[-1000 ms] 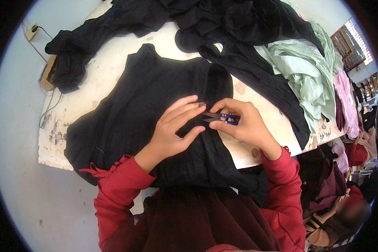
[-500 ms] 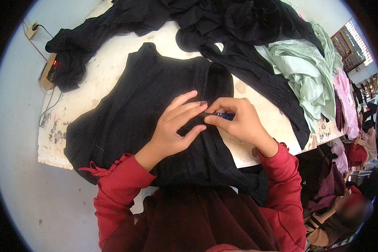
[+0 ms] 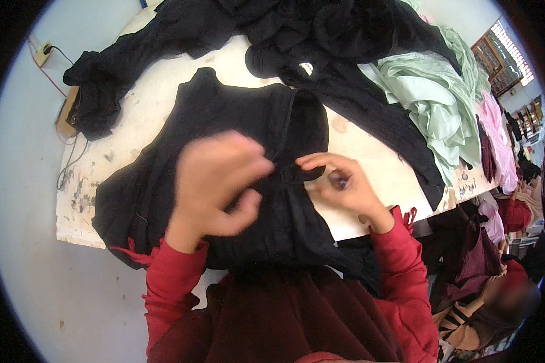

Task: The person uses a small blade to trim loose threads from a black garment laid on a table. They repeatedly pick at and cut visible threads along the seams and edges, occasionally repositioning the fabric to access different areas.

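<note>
A black garment (image 3: 224, 121) lies spread over the near part of the pale table, a seamed band running down its right side to a folded-back edge. Above its middle hovers my left hand (image 3: 215, 184), blurred by motion, the thumb apart from the bent fingers and nothing visible between them. My right hand (image 3: 354, 187) is at the garment's right edge, its index finger stretched toward the seam. Tucked against that palm is a small dark-blue tool (image 3: 338, 179), mostly covered by the fingers, its kind unclear.
More black cloth (image 3: 321, 30) is heaped across the far side of the table (image 3: 369, 157). Pale green fabric (image 3: 433, 94) and pink fabric (image 3: 496, 136) lie at right. A power strip (image 3: 69, 112) with cables sits at the left edge. Another person (image 3: 508, 296) is at lower right.
My left hand has lifted off the seam and moved left. My right hand has let go of the cloth edge, its fingers spreading, with the blue tool now back in the palm.
</note>
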The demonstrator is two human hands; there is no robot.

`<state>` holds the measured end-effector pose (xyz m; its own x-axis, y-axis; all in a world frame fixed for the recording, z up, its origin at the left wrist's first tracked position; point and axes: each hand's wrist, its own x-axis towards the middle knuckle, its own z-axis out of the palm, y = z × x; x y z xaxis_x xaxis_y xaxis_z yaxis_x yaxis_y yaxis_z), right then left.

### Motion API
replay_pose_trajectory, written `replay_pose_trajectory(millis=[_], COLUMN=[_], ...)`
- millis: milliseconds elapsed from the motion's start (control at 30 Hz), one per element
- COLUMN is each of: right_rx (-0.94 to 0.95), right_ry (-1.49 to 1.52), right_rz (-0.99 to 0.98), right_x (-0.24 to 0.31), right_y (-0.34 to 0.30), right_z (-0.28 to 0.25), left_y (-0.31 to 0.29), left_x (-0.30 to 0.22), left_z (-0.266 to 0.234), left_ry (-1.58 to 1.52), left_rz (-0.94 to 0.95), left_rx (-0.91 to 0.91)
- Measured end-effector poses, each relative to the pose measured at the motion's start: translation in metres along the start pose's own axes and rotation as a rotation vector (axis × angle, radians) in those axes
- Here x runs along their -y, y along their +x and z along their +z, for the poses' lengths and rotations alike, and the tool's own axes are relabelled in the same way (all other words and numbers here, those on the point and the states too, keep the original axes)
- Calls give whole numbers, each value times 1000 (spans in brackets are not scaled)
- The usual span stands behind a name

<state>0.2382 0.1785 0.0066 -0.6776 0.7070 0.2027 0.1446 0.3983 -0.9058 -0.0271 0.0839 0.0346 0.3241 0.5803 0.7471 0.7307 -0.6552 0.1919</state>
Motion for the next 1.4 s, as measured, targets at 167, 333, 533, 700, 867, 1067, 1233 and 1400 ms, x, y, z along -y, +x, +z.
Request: replay_pose_trajectory(millis=[167,333,533,700,867,1067,1233,1400], right_rx=[-228,-413,-402,-185,-189,-219,-435,-405], right_ry=[-283,-354,-270,-6,-38,-369,-385,-350], right_rz=[-201,-433,-485,-205,-170,-388,-583,-543], right_x=[-16,-6,-5,2,31,13,-1,-4], right_y=[-2,-12,-15,-16,-18,-25,-29,-34], right_z=[24,28,34,31,18,38,55,60], left_y=[-25,-34,-39,-41,-42,-38,-40,-41], left_x=[-13,-16,-17,-16,-16,-16,-20,-19], left_z=[49,48,48,49,48,50,47,50], left_ry=[245,315,368,381,380,283,385,363], left_rz=[-34,103,105,74,86,28,163,109], left_rx=[21,-148,-254,-287,-296,-332,-265,-305])
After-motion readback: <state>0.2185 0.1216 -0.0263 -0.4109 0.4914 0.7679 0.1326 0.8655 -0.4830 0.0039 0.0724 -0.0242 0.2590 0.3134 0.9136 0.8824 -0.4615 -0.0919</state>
